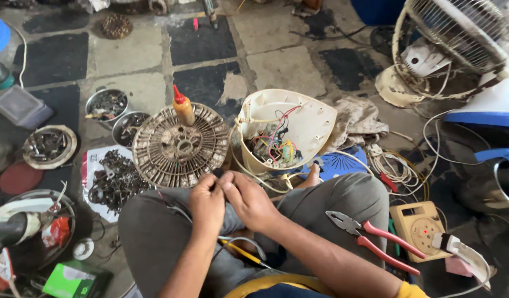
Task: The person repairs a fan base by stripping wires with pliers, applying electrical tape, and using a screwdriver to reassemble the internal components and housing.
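Both forearms are reaching in from the bottom edge, meeting over the person's grey-trousered lap. Fingertips of the left hand and the right hand are pinching together around a small dark part, too small to make out; both sets of fingers are curling closed on it, knuckles nearly touching. Thin grey wires are trailing beneath the hands across the lap. Red-handled pliers are resting on the right thigh. Just beyond the hands, a round, dirty fan guard is lying flat on the floor, with an orange squeeze bottle standing at its far rim. Beside it, an opened cream fan base is showing coloured wiring inside. Metal bowls of scrap parts are sitting further left, well apart.
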